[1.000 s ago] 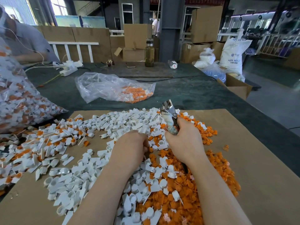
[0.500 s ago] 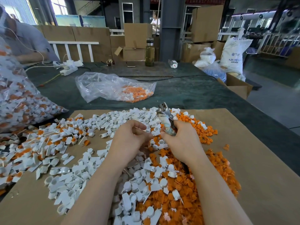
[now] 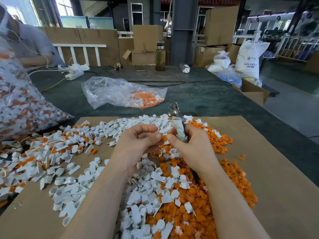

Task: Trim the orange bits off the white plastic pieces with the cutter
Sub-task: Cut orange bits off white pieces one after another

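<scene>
Orange and white plastic pieces (image 3: 96, 145) litter a cardboard sheet (image 3: 276, 169) as a worker's left hand (image 3: 138, 142) pinches one small piece (image 3: 163, 137) at the fingertips, just beside the right hand (image 3: 191, 145), whose fingers curl round the cutter (image 3: 178, 123), blades pointing up. The piece appears to be getting lined up; next it must be fed between the blades.

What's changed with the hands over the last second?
The left hand has lifted out of the pile with a small piece pinched at its fingertips, brought up to the right hand. The right hand's grip on the cutter is unchanged, blade end up. Piles, cardboard and bags unchanged.
</scene>
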`<state>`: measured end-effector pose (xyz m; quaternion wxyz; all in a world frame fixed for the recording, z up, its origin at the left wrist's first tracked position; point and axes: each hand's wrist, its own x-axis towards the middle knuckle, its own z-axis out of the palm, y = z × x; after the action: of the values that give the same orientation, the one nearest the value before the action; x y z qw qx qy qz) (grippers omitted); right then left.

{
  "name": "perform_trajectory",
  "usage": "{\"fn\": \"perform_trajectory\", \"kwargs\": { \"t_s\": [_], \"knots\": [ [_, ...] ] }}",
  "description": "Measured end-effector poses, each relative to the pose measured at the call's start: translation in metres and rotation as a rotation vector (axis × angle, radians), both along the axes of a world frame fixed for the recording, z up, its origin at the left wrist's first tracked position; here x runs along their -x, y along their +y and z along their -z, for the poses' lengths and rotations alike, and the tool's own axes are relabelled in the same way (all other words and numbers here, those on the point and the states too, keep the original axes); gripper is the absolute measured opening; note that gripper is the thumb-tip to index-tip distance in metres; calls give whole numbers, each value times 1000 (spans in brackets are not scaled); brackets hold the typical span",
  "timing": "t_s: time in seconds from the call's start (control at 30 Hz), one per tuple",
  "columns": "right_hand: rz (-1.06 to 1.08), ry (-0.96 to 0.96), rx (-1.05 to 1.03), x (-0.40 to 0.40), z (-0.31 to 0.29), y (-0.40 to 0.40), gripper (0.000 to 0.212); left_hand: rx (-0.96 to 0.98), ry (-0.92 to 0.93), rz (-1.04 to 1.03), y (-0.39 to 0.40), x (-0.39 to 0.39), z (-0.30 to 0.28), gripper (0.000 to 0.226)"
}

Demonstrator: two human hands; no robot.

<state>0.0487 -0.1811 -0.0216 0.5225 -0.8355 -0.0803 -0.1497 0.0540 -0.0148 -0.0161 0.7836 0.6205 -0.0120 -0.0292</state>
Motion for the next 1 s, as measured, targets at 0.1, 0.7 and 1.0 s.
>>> {"fn": "perform_trajectory", "kwargs": {
  "t_s": [0.1,0.7,1.0],
  "knots": [
    [-31,-10,33,0,1,0,14,-26,-16,2,-2,1,0,41],
    [212,36,-18,-7,3,-3,13,-1220,28,-166,13,-7,12,15],
    [196,20,56,-5,1,-1,19,-1381,31,-99,0,-3,6,5]
  ]
}}
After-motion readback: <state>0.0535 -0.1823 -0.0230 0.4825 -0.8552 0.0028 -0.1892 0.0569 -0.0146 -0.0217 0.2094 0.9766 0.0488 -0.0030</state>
